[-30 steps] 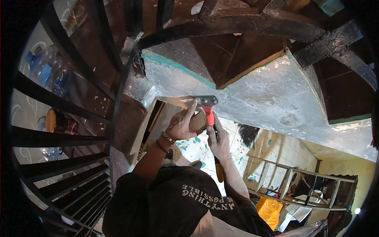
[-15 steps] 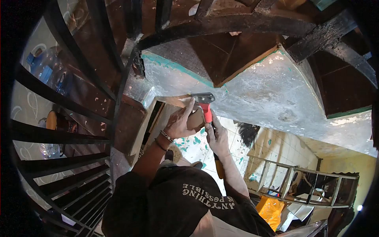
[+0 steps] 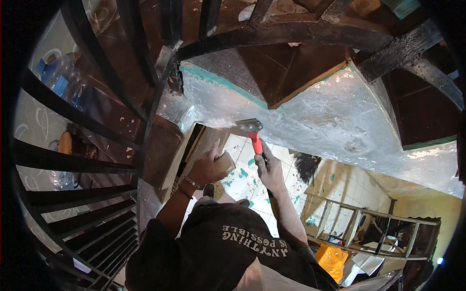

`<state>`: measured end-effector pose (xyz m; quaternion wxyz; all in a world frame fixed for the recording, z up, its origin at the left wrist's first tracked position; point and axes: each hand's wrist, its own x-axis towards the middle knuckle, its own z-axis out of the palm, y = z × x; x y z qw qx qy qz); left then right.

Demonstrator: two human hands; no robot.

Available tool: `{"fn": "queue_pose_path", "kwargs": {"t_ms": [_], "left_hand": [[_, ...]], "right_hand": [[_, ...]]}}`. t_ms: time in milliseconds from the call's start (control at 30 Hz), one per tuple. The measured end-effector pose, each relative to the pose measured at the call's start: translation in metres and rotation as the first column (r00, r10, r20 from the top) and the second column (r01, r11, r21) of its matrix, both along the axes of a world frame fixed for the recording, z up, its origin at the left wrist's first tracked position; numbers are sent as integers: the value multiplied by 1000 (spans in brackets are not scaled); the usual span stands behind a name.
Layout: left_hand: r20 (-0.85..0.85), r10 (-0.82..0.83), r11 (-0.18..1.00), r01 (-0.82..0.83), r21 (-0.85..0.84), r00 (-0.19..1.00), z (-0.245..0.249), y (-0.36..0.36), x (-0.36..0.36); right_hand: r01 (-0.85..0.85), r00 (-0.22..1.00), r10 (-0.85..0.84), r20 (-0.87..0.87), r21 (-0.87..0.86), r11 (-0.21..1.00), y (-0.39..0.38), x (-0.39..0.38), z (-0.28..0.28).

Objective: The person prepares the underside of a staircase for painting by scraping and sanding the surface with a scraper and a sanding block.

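Note:
My right hand is wrapped around the dark handle of a paint scraper with a red neck and a wide metal head. The scraper's head lies against the grey, patchy stair underside, just below its teal-stained edge. Lower and to the left, my left hand is closed on a tan, flat-sided block, whose exact kind I cannot make out. This hand is apart from the scraper, near a brown board.
Black railing bars curve along the left, with plastic bottles behind them. Brown stair treads rise above. Teal paint flakes litter the tiled floor. At lower right are a ladder and an orange bag.
My left hand has come off the scraper's head and dropped down and left with the tan block. The scraper has shifted slightly down, still in my right hand. The view has moved slightly.

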<state>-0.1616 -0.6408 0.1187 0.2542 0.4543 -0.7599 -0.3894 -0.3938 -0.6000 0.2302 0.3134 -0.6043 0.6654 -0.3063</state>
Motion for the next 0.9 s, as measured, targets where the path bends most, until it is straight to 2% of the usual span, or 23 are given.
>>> {"fn": "queue_pose_path", "kwargs": {"t_ms": [67,100,167,267,367,467,500,567,600,667,733,900], "left_hand": [[1,9,993,-9,-120,1000,-11,6,3],[1,9,993,-8,-116,1000,-16,9,4],[-113,60,997,-65,-35,992,-23,10,9],[-163,121,983,-142,-118,979,-27,11,12],[-145,139,976,-161,-145,980,-37,7,10],[-126,147,970,-167,-175,981,-22,5,8],[-128,151,969,-172,-176,980,-23,5,9],[-169,168,982,-180,-58,971,-29,7,9],[-169,165,983,-176,-55,972,-32,9,10],[-157,173,972,-194,-132,972,-36,10,11],[-187,198,968,-222,-119,962,-37,13,10],[-200,215,962,-242,-123,956,-56,11,6]], "right_hand": [[14,1000,-12,25,-83,996,-10,10,-6],[-5,1000,6,2,-171,985,-16,16,-13],[5,1000,-3,10,-169,986,-13,16,-13],[14,1000,-14,1,-184,983,-8,15,-14],[42,998,-49,-47,-131,990,-3,20,-4],[18,999,-28,-46,-199,980,-3,22,-6],[36,999,-41,-25,-172,984,-2,23,-4],[39,998,-46,-40,-172,984,-6,28,-1],[47,997,-56,-48,-173,984,-6,30,-1],[42,998,-52,-37,-226,973,-4,27,-11],[54,998,-55,3,-189,980,-1,20,-11],[17,998,-27,-53,-176,984,-5,19,1]]}}
